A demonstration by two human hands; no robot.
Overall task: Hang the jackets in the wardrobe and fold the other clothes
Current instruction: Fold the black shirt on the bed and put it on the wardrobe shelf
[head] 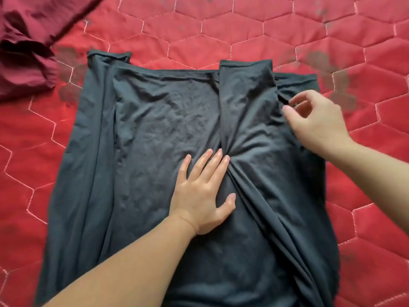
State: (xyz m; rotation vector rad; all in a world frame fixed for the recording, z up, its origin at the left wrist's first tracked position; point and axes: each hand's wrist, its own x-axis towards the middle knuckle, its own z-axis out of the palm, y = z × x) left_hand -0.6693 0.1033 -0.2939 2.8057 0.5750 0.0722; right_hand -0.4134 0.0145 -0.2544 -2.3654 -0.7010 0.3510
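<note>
1. Lay spread across a red quilted bed cover [287,29]: a dark grey garment [159,134], both side parts folded inward over its middle, far edge towards the top of the view
2. Pressed flat on the middle of the garment: the left hand [202,196], fingers [212,161] straight and slightly spread, thumb out to the side, holding nothing
3. Bunched into twisted creases just beside those fingertips, running down towards the near right edge
4. Hovered at the right folded part of the garment: the right hand [318,122], fingers [296,99] loosely curled, thumb and forefinger close together at a fold of cloth
5. Could not tell whether cloth was truly pinched there or only touched
6. Sat crumpled in the far left corner on the bed cover: a dark red garment [24,63], apart from the grey one
</note>
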